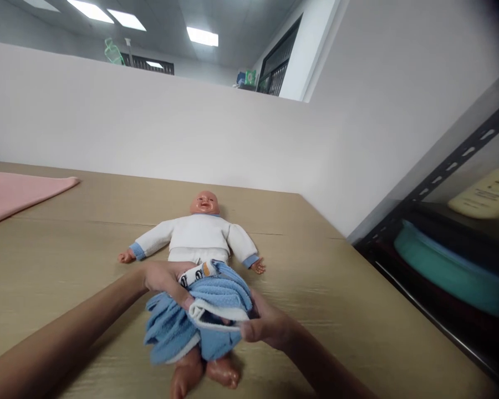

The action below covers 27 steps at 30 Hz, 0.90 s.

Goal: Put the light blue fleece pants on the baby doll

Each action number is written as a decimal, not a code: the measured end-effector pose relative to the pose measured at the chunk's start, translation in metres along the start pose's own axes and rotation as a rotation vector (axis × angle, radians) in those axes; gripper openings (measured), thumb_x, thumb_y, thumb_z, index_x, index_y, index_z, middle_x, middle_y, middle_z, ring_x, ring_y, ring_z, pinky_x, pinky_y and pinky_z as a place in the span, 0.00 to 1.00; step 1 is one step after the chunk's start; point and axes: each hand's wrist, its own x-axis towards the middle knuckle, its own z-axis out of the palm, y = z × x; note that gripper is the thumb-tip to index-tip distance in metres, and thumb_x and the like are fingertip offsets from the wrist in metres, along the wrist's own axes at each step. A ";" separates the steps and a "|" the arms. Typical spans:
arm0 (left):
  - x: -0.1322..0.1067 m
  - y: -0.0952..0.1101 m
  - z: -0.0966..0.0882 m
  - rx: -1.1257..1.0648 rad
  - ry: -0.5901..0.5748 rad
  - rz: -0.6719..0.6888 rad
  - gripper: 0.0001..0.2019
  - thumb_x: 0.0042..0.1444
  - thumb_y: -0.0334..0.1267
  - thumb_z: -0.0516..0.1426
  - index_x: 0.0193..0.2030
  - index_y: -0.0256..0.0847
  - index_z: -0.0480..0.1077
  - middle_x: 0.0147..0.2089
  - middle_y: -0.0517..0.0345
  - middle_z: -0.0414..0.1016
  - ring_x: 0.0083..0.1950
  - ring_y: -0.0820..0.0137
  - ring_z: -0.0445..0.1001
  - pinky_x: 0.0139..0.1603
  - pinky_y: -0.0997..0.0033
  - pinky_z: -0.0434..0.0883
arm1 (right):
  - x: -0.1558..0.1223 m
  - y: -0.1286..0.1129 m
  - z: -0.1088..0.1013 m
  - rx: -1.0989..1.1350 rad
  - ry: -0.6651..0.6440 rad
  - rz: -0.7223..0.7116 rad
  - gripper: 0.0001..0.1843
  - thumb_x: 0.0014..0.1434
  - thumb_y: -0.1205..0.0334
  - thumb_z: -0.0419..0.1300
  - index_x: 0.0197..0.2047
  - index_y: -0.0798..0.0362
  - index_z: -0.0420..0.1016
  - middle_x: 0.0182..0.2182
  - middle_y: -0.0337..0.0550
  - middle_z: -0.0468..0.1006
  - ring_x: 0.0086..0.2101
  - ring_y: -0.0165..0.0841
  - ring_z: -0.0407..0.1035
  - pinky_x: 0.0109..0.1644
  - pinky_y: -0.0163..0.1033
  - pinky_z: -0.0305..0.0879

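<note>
A baby doll (205,204) lies on its back on the table, head away from me, arms spread. It wears a white top (199,235) with blue cuffs. Over its lower body is a pair of blue terry pants (220,293) with white trim, bunched up. My left hand (168,280) is closed on the pants at the left, thumb by the white-edged opening. At the right edge of that opening, my right hand (266,321) pinches the fabric. The doll's bare feet (222,370) stick out below the cloth. Its upper legs are hidden.
On the brown table (87,244), a pink cloth (20,191) lies at the far left. A white partition (149,122) stands behind. To the right, a dark metal shelf (444,172) holds a teal basin (453,271) and a yellow bottle-shaped item (484,194).
</note>
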 end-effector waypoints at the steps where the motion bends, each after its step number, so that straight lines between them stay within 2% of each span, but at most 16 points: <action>1: -0.001 0.001 0.000 0.010 0.008 0.007 0.33 0.52 0.59 0.78 0.55 0.36 0.85 0.45 0.50 0.89 0.55 0.49 0.86 0.67 0.55 0.80 | 0.000 -0.002 0.001 -0.062 0.037 -0.015 0.40 0.51 0.40 0.84 0.62 0.49 0.85 0.49 0.49 0.89 0.57 0.52 0.82 0.69 0.54 0.74; 3: -0.002 0.001 0.000 0.026 0.015 0.011 0.34 0.53 0.59 0.78 0.58 0.36 0.84 0.46 0.51 0.89 0.54 0.51 0.86 0.65 0.56 0.80 | 0.000 -0.004 0.003 -0.156 0.190 -0.040 0.35 0.57 0.44 0.81 0.63 0.49 0.84 0.53 0.49 0.88 0.57 0.51 0.81 0.68 0.54 0.75; 5: -0.002 0.000 0.000 0.022 0.042 0.007 0.34 0.52 0.57 0.78 0.60 0.37 0.83 0.49 0.51 0.90 0.56 0.51 0.85 0.67 0.56 0.79 | 0.000 -0.005 0.007 -0.254 0.354 -0.089 0.27 0.62 0.47 0.75 0.61 0.50 0.83 0.52 0.48 0.88 0.54 0.48 0.81 0.64 0.51 0.77; 7: -0.001 0.000 0.002 -0.021 0.111 -0.024 0.36 0.51 0.57 0.78 0.62 0.39 0.82 0.52 0.52 0.89 0.59 0.50 0.83 0.69 0.53 0.77 | -0.001 -0.006 0.012 -0.404 0.482 -0.163 0.19 0.65 0.50 0.68 0.55 0.51 0.83 0.47 0.46 0.86 0.49 0.45 0.80 0.57 0.47 0.77; 10: -0.001 0.011 0.010 -0.030 0.185 -0.052 0.40 0.50 0.60 0.76 0.64 0.38 0.80 0.56 0.51 0.88 0.63 0.46 0.82 0.71 0.49 0.76 | -0.007 -0.010 0.023 -0.753 0.675 -0.207 0.12 0.64 0.54 0.62 0.45 0.51 0.81 0.38 0.44 0.82 0.41 0.43 0.75 0.49 0.45 0.74; 13: 0.002 0.032 0.026 0.209 0.199 -0.060 0.38 0.54 0.59 0.76 0.66 0.40 0.79 0.61 0.50 0.87 0.67 0.43 0.80 0.73 0.50 0.74 | -0.019 -0.011 0.038 -1.001 0.816 -0.157 0.10 0.61 0.56 0.61 0.42 0.51 0.80 0.34 0.44 0.79 0.36 0.43 0.72 0.44 0.46 0.70; 15: 0.005 0.045 0.038 0.366 0.249 -0.129 0.32 0.57 0.52 0.75 0.65 0.41 0.80 0.61 0.51 0.87 0.66 0.43 0.82 0.69 0.52 0.76 | -0.030 -0.005 0.051 -0.999 0.852 -0.092 0.13 0.60 0.55 0.63 0.45 0.51 0.83 0.35 0.46 0.81 0.36 0.45 0.74 0.44 0.47 0.71; 18: 0.010 0.051 0.053 0.534 0.310 -0.167 0.23 0.54 0.43 0.72 0.56 0.41 0.81 0.52 0.51 0.88 0.55 0.45 0.85 0.57 0.55 0.80 | -0.046 0.025 0.076 -0.862 0.870 -0.001 0.22 0.64 0.50 0.67 0.57 0.50 0.87 0.45 0.54 0.86 0.46 0.54 0.80 0.50 0.50 0.77; 21: 0.013 0.042 0.062 0.742 0.297 -0.161 0.18 0.51 0.43 0.72 0.46 0.42 0.78 0.44 0.48 0.86 0.47 0.44 0.85 0.47 0.54 0.78 | -0.056 0.071 0.093 -0.783 0.876 0.066 0.25 0.68 0.45 0.72 0.62 0.50 0.88 0.49 0.59 0.87 0.49 0.58 0.81 0.59 0.54 0.78; 23: 0.011 0.034 0.066 0.858 0.295 -0.216 0.20 0.50 0.44 0.72 0.48 0.43 0.76 0.44 0.44 0.85 0.48 0.40 0.84 0.46 0.53 0.77 | -0.060 0.099 0.096 -0.784 0.853 0.002 0.27 0.68 0.49 0.73 0.66 0.49 0.87 0.49 0.58 0.88 0.48 0.58 0.82 0.61 0.55 0.79; 25: 0.008 0.027 0.069 0.923 0.295 -0.249 0.26 0.47 0.43 0.73 0.53 0.43 0.75 0.48 0.42 0.85 0.50 0.36 0.84 0.45 0.53 0.76 | -0.065 0.118 0.094 -0.837 0.836 -0.092 0.29 0.64 0.55 0.74 0.67 0.47 0.86 0.48 0.56 0.89 0.47 0.58 0.83 0.56 0.54 0.83; 27: 0.005 0.021 0.072 0.957 0.282 -0.238 0.30 0.47 0.41 0.72 0.57 0.43 0.73 0.51 0.42 0.84 0.52 0.37 0.84 0.47 0.55 0.76 | -0.070 0.126 0.090 -0.936 0.895 -0.173 0.30 0.57 0.62 0.75 0.63 0.46 0.88 0.48 0.55 0.87 0.46 0.58 0.83 0.51 0.52 0.84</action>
